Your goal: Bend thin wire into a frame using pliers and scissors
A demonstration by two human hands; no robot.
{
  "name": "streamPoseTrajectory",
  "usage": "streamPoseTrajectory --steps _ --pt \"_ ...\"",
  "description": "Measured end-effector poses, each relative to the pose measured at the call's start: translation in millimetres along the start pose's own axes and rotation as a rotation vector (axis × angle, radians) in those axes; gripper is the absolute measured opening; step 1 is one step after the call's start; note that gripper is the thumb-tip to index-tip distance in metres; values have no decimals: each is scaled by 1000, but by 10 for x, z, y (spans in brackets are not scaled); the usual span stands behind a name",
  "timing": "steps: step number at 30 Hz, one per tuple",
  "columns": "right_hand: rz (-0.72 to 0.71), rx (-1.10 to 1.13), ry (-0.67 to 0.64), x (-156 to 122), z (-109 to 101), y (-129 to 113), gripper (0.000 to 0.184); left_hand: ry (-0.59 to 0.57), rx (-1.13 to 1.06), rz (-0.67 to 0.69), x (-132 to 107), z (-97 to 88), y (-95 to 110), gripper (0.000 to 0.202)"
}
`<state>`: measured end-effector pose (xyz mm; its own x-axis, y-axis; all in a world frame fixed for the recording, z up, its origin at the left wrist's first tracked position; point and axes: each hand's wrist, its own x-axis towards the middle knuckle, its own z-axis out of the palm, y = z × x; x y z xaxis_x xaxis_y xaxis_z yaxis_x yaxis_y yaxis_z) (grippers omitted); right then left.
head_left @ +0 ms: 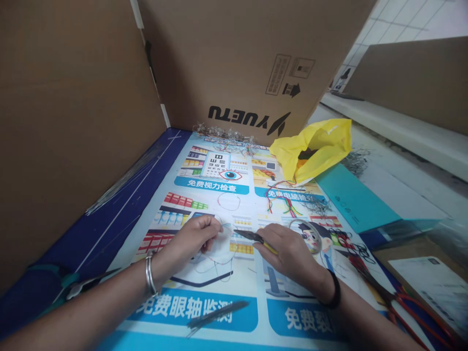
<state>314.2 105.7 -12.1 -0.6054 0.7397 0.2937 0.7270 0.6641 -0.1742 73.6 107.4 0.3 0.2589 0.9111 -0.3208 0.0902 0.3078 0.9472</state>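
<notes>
My left hand (200, 235) is closed in a pinch on a thin wire loop (219, 263), which hangs over the printed poster with small coloured bits along it. Exactly how the fingertips grip the wire is too small to make out. In my right hand (290, 249) is a pair of needle-nose pliers (269, 245) with yellow handles. Their dark jaws point left toward the wire, close to my left fingertips. Whether the tips touch the wire, I cannot tell. A bundle of short grey wires (218, 316) lies nearer to me.
Cardboard walls (234, 63) stand behind and at left. A yellow bag (321, 146), coloured cords (290, 208) and a roll of clear tape (317, 239) lie beyond my right hand. Red-handled scissors (402, 302) are at right, green-handled scissors (68, 280) at left. Long wires (120, 183) lie along the left.
</notes>
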Motion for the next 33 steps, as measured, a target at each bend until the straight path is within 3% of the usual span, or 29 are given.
streamPoseTrajectory --steps 10,18,25,29,33 --pt "56 97 -70 56 -107 -7 19 70 203 -1 8 -9 -7 16" --pt "60 106 -133 122 -165 23 20 -24 221 14 16 -58 86 13" --pt "43 120 -148 135 -170 33 19 -36 437 257 75 -147 131 38" --pt "31 125 -129 122 -147 41 19 -133 530 346 94 -111 210 24" --pt "43 127 -153 127 -131 39 19 -175 559 308 130 -84 247 13"
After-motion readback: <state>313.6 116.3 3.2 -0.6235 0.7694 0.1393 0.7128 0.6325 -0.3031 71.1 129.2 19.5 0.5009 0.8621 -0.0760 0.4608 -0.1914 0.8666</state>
